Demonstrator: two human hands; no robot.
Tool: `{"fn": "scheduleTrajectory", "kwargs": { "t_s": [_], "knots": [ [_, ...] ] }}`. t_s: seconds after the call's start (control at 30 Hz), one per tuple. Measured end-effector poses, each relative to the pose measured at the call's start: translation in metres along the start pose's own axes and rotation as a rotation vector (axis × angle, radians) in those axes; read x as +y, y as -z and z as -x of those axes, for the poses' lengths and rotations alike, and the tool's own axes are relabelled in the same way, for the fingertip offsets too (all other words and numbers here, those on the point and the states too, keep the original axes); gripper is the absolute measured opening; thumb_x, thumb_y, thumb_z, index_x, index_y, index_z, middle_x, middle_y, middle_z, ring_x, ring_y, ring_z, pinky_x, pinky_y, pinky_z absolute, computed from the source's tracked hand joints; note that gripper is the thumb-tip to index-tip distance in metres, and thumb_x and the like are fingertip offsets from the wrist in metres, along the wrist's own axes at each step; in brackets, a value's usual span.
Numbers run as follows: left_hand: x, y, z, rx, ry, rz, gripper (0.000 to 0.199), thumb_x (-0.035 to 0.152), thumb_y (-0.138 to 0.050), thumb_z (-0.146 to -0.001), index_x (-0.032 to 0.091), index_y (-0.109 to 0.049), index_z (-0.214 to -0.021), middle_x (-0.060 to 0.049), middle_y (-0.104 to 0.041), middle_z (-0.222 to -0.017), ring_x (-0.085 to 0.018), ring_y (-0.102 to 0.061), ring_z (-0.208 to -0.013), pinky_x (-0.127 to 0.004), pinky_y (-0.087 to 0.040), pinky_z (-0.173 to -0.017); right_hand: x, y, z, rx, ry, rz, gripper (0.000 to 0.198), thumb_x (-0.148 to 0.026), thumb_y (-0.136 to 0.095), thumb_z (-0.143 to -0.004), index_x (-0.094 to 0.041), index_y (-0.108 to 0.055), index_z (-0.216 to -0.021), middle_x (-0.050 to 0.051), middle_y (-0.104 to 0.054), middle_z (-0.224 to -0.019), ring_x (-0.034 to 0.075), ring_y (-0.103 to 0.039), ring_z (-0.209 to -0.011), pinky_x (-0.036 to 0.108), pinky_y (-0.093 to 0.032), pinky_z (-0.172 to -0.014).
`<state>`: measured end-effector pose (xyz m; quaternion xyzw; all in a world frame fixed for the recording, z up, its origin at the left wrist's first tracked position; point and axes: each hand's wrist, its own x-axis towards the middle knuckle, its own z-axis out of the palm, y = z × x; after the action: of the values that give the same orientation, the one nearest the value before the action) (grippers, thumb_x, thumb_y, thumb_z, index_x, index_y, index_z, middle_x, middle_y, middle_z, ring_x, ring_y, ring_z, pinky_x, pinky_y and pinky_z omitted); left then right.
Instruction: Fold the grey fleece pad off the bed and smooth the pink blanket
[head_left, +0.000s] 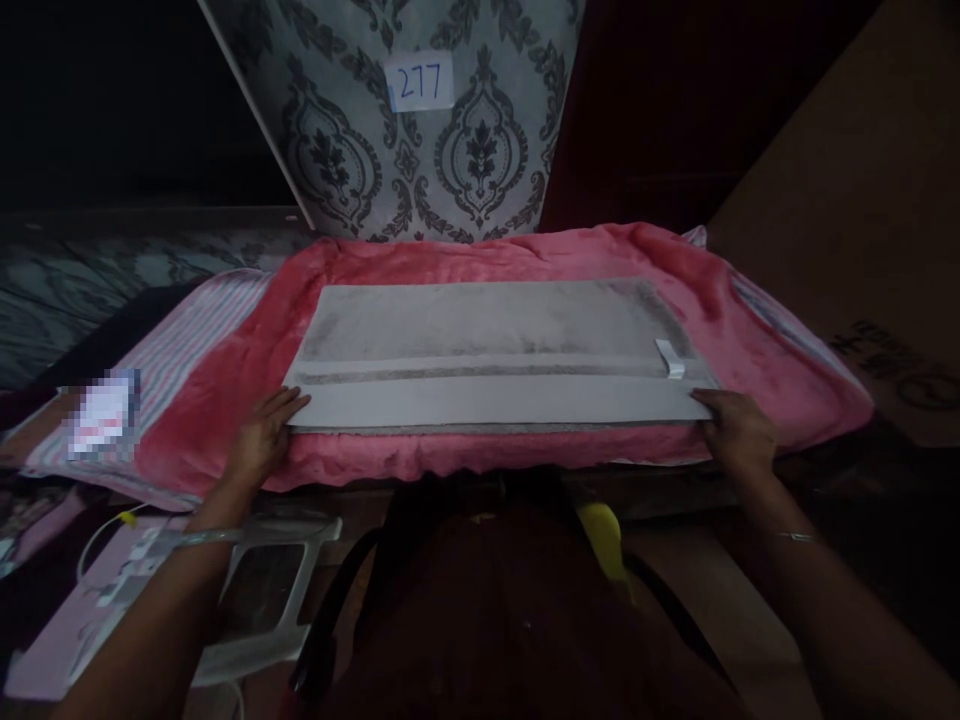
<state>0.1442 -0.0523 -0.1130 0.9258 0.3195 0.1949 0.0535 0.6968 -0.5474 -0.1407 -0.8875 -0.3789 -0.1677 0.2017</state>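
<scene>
A grey folded towel (480, 325) lies lengthwise in front of me on a pink plush blanket (420, 455). Along its near side runs a pale, smooth strip, and a small white tag (670, 359) shows near its right end. My left hand (266, 428) grips the near left corner, fingers over the edge. At the opposite end, my right hand (739, 430) grips the near right corner, its thumb and fingers closed on the edge. The undersides of both corners are hidden.
Patterned wallpaper (409, 165) with a paper marked 277 (420, 82) stands behind. A cardboard box (862, 220) leans at right. Striped cloth (199, 325) shows beneath the blanket at left. Below left are a whitish frame (311, 570) and a cable; a yellow object (602, 535) is low centre.
</scene>
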Motion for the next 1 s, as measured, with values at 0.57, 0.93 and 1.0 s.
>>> {"fn": "scheduleTrajectory", "kwargs": {
  "t_s": [0.57,0.93,1.0],
  "knots": [
    [-0.002,0.002,0.014,0.020,0.136,0.180,0.059,0.019,-0.040,-0.080,0.015,-0.064,-0.134,-0.012,-0.058,-0.152,-0.025,-0.054,-0.141,-0.046,-0.032,-0.127,0.005,0.002,0.004,0.010,-0.063,-0.193,0.057,-0.013,-0.044,-0.075,-0.023,-0.069,-0.126,0.010,-0.071,-0.128,0.028,-0.063,-0.128,0.044,-0.043,-0.119],
    [-0.002,0.004,0.015,-0.063,0.219,0.100,0.061,0.032,-0.044,-0.080,0.025,-0.065,-0.137,-0.001,-0.049,-0.160,-0.027,-0.054,-0.141,-0.043,-0.042,-0.122,0.017,-0.017,0.010,-0.026,-0.029,-0.088,0.070,-0.008,-0.048,-0.072,-0.019,-0.064,-0.139,0.015,-0.061,-0.146,0.034,-0.054,-0.138,0.055,-0.043,-0.118],
    [-0.016,0.004,0.016,-0.056,0.209,0.144,0.060,0.041,-0.045,-0.081,0.040,-0.063,-0.138,0.013,-0.046,-0.160,-0.027,-0.058,-0.137,-0.046,-0.047,-0.118,0.020,-0.018,0.004,-0.068,-0.057,-0.106,0.074,-0.009,-0.050,-0.069,-0.018,-0.063,-0.142,0.015,-0.057,-0.150,0.035,-0.052,-0.140,0.055,-0.040,-0.120]
  ]
}}
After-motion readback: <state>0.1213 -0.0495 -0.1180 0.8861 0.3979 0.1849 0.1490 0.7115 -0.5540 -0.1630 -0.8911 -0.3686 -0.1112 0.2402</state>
